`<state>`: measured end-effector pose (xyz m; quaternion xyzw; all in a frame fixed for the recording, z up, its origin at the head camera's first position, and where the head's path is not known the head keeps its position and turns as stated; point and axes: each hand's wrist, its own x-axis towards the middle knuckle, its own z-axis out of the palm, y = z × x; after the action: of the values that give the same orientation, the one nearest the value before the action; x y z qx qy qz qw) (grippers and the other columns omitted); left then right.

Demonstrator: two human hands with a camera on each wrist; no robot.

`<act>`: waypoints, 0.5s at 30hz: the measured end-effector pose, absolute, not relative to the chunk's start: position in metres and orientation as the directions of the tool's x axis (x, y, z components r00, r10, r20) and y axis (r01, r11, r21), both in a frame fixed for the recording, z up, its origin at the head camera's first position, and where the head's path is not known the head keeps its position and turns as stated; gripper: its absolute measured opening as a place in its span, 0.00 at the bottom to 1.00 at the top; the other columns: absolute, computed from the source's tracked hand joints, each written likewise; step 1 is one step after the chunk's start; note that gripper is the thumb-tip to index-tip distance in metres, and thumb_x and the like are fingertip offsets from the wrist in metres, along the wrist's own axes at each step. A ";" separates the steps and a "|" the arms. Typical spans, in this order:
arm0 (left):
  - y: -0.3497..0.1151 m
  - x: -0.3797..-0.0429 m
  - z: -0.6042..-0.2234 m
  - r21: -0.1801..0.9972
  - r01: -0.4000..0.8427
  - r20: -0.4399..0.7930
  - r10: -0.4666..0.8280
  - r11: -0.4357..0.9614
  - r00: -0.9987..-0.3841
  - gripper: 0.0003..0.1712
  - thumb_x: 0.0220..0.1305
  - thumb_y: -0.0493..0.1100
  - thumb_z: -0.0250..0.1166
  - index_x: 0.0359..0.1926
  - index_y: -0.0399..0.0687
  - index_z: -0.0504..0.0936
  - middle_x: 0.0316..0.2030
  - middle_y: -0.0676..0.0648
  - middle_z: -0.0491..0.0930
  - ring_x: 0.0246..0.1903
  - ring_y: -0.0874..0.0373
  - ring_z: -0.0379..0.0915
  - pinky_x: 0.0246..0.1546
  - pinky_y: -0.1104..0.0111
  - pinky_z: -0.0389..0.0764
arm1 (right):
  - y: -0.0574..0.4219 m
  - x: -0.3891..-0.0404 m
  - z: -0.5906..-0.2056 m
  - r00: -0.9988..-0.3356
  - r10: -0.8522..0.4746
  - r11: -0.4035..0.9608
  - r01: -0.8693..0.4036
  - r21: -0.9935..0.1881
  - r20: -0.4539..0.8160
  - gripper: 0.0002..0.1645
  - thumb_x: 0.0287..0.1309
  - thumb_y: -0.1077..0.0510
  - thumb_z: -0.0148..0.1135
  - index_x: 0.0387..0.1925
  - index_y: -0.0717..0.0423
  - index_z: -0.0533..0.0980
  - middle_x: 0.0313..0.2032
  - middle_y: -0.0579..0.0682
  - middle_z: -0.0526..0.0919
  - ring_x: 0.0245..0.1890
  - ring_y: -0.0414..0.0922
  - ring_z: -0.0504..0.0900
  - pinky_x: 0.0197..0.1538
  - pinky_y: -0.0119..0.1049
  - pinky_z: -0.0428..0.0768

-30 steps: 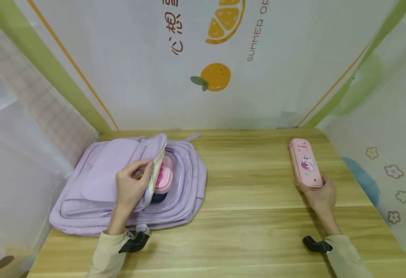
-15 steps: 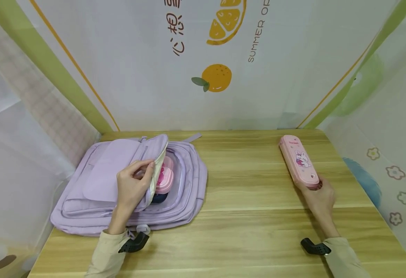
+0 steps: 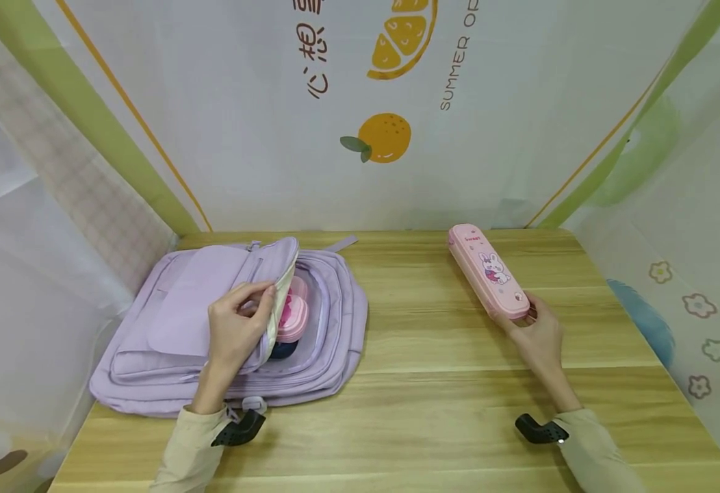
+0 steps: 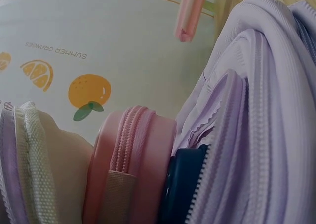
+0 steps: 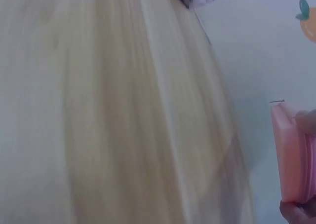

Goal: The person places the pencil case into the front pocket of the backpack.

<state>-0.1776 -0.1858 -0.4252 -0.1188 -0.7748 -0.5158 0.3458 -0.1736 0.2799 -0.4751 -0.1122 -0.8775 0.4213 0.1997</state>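
A lilac backpack [image 3: 181,308] lies on the left of the table with its front pocket unzipped. My left hand [image 3: 235,325] pinches the edge of the pocket's flap between thumb and fingers and holds it up. Inside the pocket sit a pink zipped case [image 4: 136,155] and a dark blue object [image 4: 183,179], both partly covered. On the right, my right hand [image 3: 537,335] grips the near end of a pink pencil case [image 3: 483,267] with a rabbit picture and "Sweet" on its lid. The case looks raised off the table and tilted; its underside is hidden.
The wooden table [image 3: 421,411] stretches between the backpack and the right hand. A white curtain [image 3: 243,157] printed with oranges hangs behind it, and more printed cloth closes off both sides. A strap [image 3: 341,244] sticks out past the backpack's far edge.
My right hand has lifted the pencil case and carried it left, toward the backpack. The left hand keeps hold of the flap, nearly unmoved.
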 end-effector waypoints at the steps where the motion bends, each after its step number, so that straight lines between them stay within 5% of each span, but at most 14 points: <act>1: -0.186 -0.178 -0.425 0.718 0.542 0.658 -0.171 0.438 -0.733 0.06 0.59 0.28 0.70 0.37 0.35 0.90 0.26 0.39 0.85 0.26 0.77 0.76 0.27 0.87 0.79 | 0.278 -0.175 -0.474 -0.900 0.350 0.616 0.012 -0.787 0.261 0.44 0.50 0.55 0.78 0.65 0.70 0.71 0.58 0.69 0.79 0.53 0.57 0.80 0.45 0.08 0.69; 15: -0.186 -0.179 -0.425 0.719 0.538 0.651 -0.157 0.439 -0.742 0.05 0.60 0.28 0.69 0.38 0.32 0.89 0.26 0.38 0.85 0.27 0.77 0.76 0.28 0.86 0.80 | 0.253 -0.190 -0.465 -0.935 0.054 0.604 -0.249 -0.757 0.350 0.40 0.52 0.61 0.77 0.63 0.73 0.70 0.57 0.70 0.78 0.55 0.63 0.79 0.50 0.06 0.68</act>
<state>-0.1789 -0.1865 -0.4246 -0.1226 -0.7782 -0.5154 0.3373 -0.1902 0.2531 -0.4647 0.0554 -0.8790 0.4414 0.1714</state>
